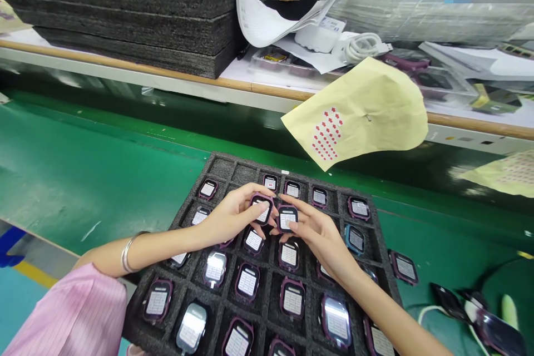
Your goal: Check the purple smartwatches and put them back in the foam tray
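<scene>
My left hand (pixel 237 212) grips a purple-framed watch (pixel 261 209), its thumb on the lit screen. Close beside it, my right hand (pixel 314 223) has a second purple-framed watch (pixel 287 218) between thumb and fingers. Both watches are held over a black foam tray (pixel 196 178), screens facing up. Square compartments of the tray hold several more watches, mostly purple, with white lit screens; one with a blue frame (pixel 354 239) lies at the right. Two compartments at the tray's far left corner hold no watch.
Another watch (pixel 403 267) lies on the green table (pixel 83 156) right of the tray, near cables and dark items (pixel 496 328). Behind stands a shelf with stacked black foam (pixel 125 11), papers and a white cable (pixel 362 47). Yellow paper (pixel 367 111) hangs from its edge.
</scene>
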`<state>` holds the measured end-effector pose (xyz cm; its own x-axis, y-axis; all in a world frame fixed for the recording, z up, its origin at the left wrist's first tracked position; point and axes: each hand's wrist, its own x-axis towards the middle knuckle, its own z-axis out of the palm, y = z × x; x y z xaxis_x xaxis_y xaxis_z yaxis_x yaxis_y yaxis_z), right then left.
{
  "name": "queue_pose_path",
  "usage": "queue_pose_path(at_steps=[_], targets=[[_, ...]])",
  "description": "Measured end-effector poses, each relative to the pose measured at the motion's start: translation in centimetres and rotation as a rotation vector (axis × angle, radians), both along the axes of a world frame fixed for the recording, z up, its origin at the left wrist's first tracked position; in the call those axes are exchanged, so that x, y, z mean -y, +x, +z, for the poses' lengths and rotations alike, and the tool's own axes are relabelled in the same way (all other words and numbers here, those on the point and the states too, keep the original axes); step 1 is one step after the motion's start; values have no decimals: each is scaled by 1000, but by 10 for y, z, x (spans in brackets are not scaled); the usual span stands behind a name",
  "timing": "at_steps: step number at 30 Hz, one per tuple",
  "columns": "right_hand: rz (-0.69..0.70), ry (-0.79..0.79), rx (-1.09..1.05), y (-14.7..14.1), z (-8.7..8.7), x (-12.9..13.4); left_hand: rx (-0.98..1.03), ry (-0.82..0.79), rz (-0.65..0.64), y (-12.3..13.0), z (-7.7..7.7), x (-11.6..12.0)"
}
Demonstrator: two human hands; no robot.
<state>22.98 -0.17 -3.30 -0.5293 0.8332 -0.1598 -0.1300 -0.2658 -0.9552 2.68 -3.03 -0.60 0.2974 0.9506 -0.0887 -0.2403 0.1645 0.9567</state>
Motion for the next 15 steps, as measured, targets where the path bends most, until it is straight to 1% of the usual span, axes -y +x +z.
queue_pose_path(at_steps=[4,9,11,15], targets=[[-23,5,-12,1,0,0,-11,-39,16,-2,2,-1],[-113,1,49,0,1,-1,56,-189,-18,-2,6,-1],[-113,4,48,0,2,-1,93,-226,-26,-1,7,-2],[-86,-11,-19,2,8,0,173,-236,-33,-1,7,-3]])
